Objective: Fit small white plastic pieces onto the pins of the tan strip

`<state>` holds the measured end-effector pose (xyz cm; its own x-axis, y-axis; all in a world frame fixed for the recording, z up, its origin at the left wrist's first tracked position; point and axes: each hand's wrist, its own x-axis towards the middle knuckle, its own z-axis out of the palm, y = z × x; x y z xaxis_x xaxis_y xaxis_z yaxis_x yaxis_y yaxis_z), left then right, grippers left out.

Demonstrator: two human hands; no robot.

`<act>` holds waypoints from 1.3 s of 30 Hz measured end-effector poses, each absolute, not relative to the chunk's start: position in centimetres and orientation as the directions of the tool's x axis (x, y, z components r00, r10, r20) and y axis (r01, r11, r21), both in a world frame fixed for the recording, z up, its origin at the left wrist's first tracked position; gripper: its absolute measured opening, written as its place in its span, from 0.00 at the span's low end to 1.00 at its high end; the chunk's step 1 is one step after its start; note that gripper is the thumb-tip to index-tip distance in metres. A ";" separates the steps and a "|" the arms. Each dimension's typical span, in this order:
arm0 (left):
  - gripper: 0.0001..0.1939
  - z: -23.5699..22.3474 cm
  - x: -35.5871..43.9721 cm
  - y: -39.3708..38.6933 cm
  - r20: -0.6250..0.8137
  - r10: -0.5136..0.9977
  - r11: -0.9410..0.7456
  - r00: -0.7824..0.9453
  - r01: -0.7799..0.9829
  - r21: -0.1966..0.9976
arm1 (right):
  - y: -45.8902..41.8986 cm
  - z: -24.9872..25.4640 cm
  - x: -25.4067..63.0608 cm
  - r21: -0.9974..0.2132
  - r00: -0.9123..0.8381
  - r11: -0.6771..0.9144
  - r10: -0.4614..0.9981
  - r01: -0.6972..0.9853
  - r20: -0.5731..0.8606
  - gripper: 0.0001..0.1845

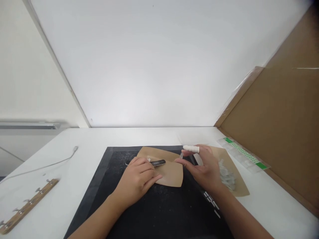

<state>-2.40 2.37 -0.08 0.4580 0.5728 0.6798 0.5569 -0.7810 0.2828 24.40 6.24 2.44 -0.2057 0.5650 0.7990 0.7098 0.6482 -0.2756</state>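
My left hand [138, 177] lies over a brown paper sheet [171, 176] on the black mat [171, 212]. Its fingers are closed round a slim black stick with a rounded end, like a nail file [159, 163], whose middle they hide. Small white bits [149, 159] show beside those fingers. My right hand [203, 166], one finger wrapped in a white cover [191, 149], pinches a small translucent piece [181, 155] between thumb and fingertip, above the sheet's right edge. Behind its wrist, similar translucent pieces [227, 177] are heaped on a second brown sheet [240, 186], partly hidden.
Several small white strips [211, 200] lie along the mat's right side. A clear plastic strip with green markings [245, 154] rests by the brown board [281, 132]. At left are a wooden rail with metal hooks [31, 205] and a cable [57, 162]. A white wall [149, 66] rises behind.
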 end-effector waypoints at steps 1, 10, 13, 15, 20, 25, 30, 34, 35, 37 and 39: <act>0.07 -0.1 -2.4 2.4 0.686 0.577 -0.773 0.443 0.569 0.283 | 6.3 2.4 24.4 -0.276 -0.209 0.648 0.569 0.710 0.796 0.18; 0.07 -0.2 -2.4 2.7 0.705 0.599 -0.725 0.379 0.630 0.277 | 6.2 2.3 24.3 -0.278 -0.239 0.651 0.589 0.706 0.772 0.17; 0.11 -0.4 -2.5 2.7 0.701 0.593 -0.731 0.397 0.630 0.261 | 6.2 2.2 24.3 -0.284 -0.246 0.648 0.601 0.707 0.760 0.16; 0.13 -0.5 -2.5 2.7 0.698 0.581 -0.743 0.419 0.623 0.245 | 6.2 2.2 24.3 -0.288 -0.247 0.643 0.610 0.710 0.753 0.16; 0.11 -0.5 -2.6 2.7 0.702 0.579 -0.735 0.414 0.639 0.229 | 6.2 2.4 24.3 -0.285 -0.273 0.662 0.607 0.693 0.746 0.15; 0.07 -0.7 -2.4 2.5 0.721 0.597 -0.713 0.352 0.645 0.275 | 6.1 2.2 24.2 -0.295 -0.279 0.647 0.633 0.703 0.722 0.16; 0.09 -0.4 -2.4 2.2 0.736 0.613 -0.684 0.286 0.659 0.314 | 6.2 2.1 24.1 -0.292 -0.295 0.650 0.639 0.702 0.711 0.17; 0.07 -0.4 -2.5 2.2 0.704 0.642 -0.678 0.303 0.653 0.337 | 6.2 2.0 24.1 -0.288 -0.318 0.665 0.635 0.690 0.704 0.16; 0.10 -0.5 -2.5 2.3 0.703 0.643 -0.679 0.304 0.650 0.341 | 6.2 2.0 24.0 -0.288 -0.320 0.665 0.635 0.689 0.703 0.15; 0.19 -0.8 -2.6 2.3 0.697 0.652 -0.675 0.298 0.647 0.354 | 6.2 1.9 24.0 -0.286 -0.321 0.667 0.632 0.687 0.705 0.15; 0.28 -0.9 -2.7 2.3 0.683 0.673 -0.660 0.284 0.648 0.380 | 6.2 1.8 24.1 -0.289 -0.316 0.663 0.636 0.691 0.704 0.16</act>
